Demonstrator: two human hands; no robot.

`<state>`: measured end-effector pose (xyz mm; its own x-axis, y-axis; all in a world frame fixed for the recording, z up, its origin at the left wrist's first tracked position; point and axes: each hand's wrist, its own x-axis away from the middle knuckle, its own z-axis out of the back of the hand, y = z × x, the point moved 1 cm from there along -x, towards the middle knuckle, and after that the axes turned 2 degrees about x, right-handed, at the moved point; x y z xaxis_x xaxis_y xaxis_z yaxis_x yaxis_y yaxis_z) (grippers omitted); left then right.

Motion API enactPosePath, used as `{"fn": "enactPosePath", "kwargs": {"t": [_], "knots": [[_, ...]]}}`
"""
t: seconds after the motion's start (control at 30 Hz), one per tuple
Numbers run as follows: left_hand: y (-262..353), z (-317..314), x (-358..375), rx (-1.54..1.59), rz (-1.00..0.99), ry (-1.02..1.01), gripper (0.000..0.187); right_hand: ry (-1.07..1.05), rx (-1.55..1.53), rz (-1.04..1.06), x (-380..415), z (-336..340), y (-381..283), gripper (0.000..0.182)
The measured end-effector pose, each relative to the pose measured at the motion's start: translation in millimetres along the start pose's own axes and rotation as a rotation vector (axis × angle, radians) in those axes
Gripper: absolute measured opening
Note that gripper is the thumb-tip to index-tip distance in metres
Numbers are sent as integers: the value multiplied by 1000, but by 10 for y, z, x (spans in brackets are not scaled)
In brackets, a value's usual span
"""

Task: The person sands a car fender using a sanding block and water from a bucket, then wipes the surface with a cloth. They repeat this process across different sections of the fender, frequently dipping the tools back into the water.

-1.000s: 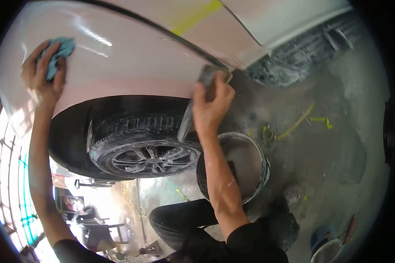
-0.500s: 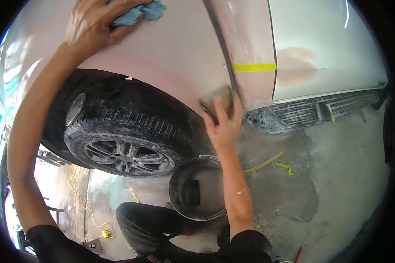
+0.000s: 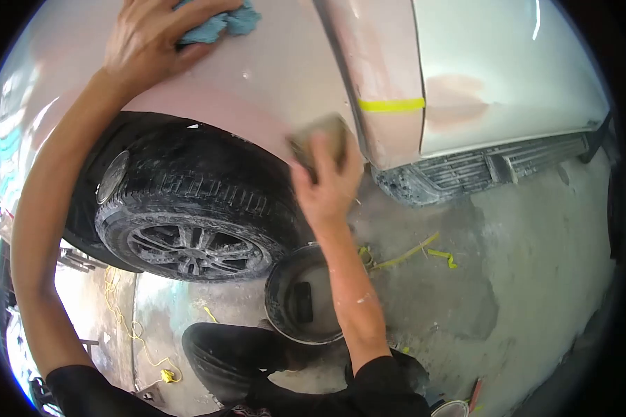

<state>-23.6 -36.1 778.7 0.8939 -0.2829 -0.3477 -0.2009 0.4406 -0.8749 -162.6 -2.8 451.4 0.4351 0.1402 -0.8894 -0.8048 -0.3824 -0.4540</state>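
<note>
My left hand rests against the pinkish, primer-coated car fender at the upper left, fingers closed on a crumpled blue cloth. Lower down, between the wheel arch and the panel seam, my right hand presses a grey-brown sanding block flat to the same fender. Motion blurs the block and fingertips a little. Below my left forearm is the dusty wheel with its black tyre.
Under my right forearm stands a black bucket with a dark block inside. Yellow tape crosses the panel right of the seam. A side step juts out below the door. A yellow cord lies on the floor.
My right hand has slid the sanding block left and slightly up, away from the seam. My left hand stays in place with the cloth. The view has shifted slightly.
</note>
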Motion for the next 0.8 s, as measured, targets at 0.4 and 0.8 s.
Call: {"fn": "enactPosePath", "kwargs": {"t": [0.4, 0.8], "knots": [[46, -18, -23, -75, 11, -41, 42, 54, -67, -202, 586, 45, 436, 61], [25, -28, -11, -104, 16, -48, 41, 48, -123, -148, 297, 87, 359, 63]]}}
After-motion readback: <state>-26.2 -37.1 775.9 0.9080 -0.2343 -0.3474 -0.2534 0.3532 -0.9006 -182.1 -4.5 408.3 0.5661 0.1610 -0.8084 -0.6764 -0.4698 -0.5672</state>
